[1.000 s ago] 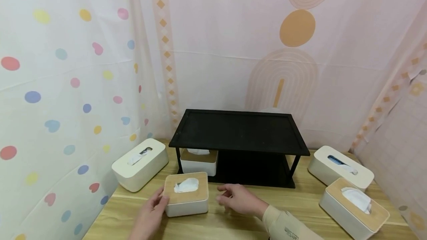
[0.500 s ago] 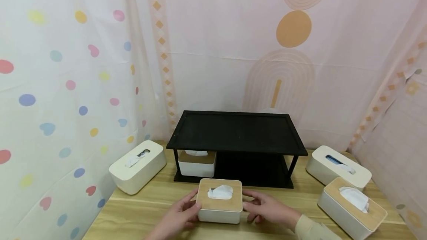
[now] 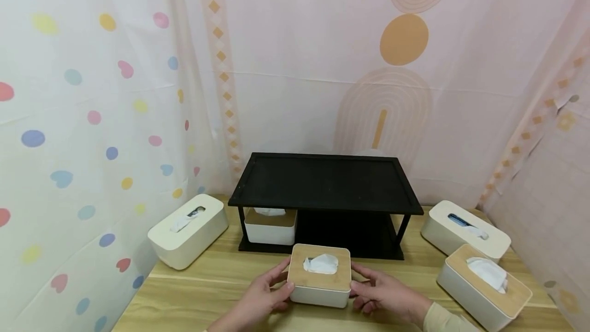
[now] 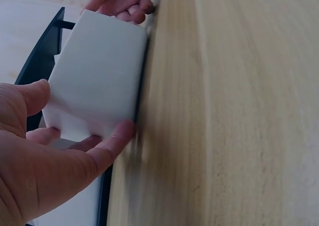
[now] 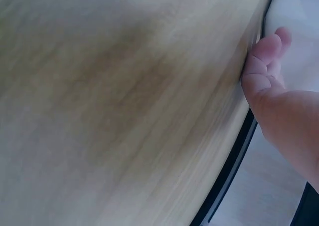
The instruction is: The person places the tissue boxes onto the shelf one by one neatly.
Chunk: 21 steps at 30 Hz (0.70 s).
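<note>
A white curtain (image 3: pixel 115 127) scattered with coloured dots and hearts covers the left side. Behind hangs a pale pink curtain (image 3: pixel 295 76) printed with tan arches, an orange disc and a column of diamonds. On the right, a cream curtain (image 3: pixel 530 199) bears a faint grid. The table (image 3: pixel 180 296) has pale wood grain, under soft, diffuse light.

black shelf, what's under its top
Under the black shelf's top, at the left, sits a wood-lidded tissue box. The top hides its rear; the held box covers part of the lower tier. Deeper in: too dark.
</note>
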Motion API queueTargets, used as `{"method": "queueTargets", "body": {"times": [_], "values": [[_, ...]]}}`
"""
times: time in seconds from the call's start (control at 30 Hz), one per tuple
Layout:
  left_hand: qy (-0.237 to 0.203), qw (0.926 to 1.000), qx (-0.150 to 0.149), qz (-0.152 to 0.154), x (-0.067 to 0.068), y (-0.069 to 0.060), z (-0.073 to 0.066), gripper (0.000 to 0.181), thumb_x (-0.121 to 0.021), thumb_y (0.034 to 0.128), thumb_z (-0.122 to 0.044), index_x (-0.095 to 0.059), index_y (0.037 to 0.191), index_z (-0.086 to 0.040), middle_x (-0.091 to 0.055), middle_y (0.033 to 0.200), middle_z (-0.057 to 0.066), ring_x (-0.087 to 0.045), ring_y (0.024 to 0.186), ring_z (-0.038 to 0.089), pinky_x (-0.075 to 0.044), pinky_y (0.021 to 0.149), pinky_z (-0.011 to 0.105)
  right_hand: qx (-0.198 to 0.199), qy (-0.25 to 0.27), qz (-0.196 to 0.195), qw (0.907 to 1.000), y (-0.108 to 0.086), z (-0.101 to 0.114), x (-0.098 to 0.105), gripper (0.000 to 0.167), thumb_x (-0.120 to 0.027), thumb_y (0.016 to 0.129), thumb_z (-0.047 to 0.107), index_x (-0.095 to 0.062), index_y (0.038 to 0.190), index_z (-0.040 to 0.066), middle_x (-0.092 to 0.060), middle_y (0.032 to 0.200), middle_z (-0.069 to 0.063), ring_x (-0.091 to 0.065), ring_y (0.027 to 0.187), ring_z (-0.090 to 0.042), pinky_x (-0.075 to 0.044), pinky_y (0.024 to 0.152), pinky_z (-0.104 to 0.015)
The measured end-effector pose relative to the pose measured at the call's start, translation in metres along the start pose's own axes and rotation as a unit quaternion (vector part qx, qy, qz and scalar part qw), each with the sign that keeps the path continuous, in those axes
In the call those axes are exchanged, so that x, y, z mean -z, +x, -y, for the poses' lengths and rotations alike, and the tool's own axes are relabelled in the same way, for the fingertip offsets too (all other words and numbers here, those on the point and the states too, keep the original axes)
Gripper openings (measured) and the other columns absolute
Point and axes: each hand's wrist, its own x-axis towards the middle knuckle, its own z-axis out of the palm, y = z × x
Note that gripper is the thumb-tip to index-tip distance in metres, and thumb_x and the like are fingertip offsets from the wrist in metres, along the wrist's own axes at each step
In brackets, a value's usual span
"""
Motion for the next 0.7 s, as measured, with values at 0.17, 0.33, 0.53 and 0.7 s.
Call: {"method": "queueTargets", "body": {"times": [0.17, 0.33, 0.53, 0.7], "values": [[-0.014, 0.9996, -0.018, -0.015, -0.004, 0.004, 0.002, 0.079, -0.07, 0.1054, -0.027, -0.027, 0.171, -0.017, -0.037, 0.163, 0.039, -0.061, 0.135, 0.044, -0.063, 0.095, 0.046, 0.01, 0.008, -0.007, 0.9999, 0.001, 0.003, -0.002, 0.089, -0.06, 0.111, 0.038, -0.005, 0.172, 0.003, -0.071, 0.111, -0.011, -0.067, 0.089, -0.017, -0.056, 0.073, -0.03], [-0.014, 0.9982, -0.042, -0.04, -0.007, 0.013, 0.001, 0.077, -0.069, 0.105, -0.018, -0.029, 0.17, -0.018, -0.038, 0.165, 0.035, -0.06, 0.137, 0.046, -0.062, 0.097, 0.045, 0.025, 0.003, -0.03, 0.9992, 0.005, 0.008, -0.003, 0.091, -0.065, 0.109, 0.037, -0.007, 0.172, 0.006, -0.07, 0.113, -0.011, -0.067, 0.094, -0.017, -0.057, 0.078, -0.03], [0.009, 0.9964, -0.057, -0.063, -0.007, 0.024, -0.002, 0.075, -0.067, 0.1058, -0.014, -0.029, 0.17, -0.014, -0.034, 0.168, 0.033, -0.058, 0.139, 0.048, -0.059, 0.105, 0.045, 0.057, -0.008, -0.036, 0.9977, 0.015, 0.007, 0.002, 0.09, -0.065, 0.109, 0.029, -0.005, 0.173, 0.009, -0.07, 0.114, -0.015, -0.066, 0.095, -0.018, -0.059, 0.078, -0.031], [0.048, 0.9917, -0.063, -0.101, -0.009, 0.032, -0.003, 0.071, -0.068, 0.1067, -0.024, -0.035, 0.168, -0.012, -0.05, 0.159, 0.032, -0.071, 0.118, 0.037, -0.064, 0.089, 0.04, 0.072, -0.034, -0.062, 0.9949, 0.018, 0.008, 0.001, 0.09, -0.068, 0.107, 0.027, -0.008, 0.173, 0.008, -0.067, 0.132, -0.023, -0.068, 0.096, -0.021, -0.059, 0.075, -0.031]]}}
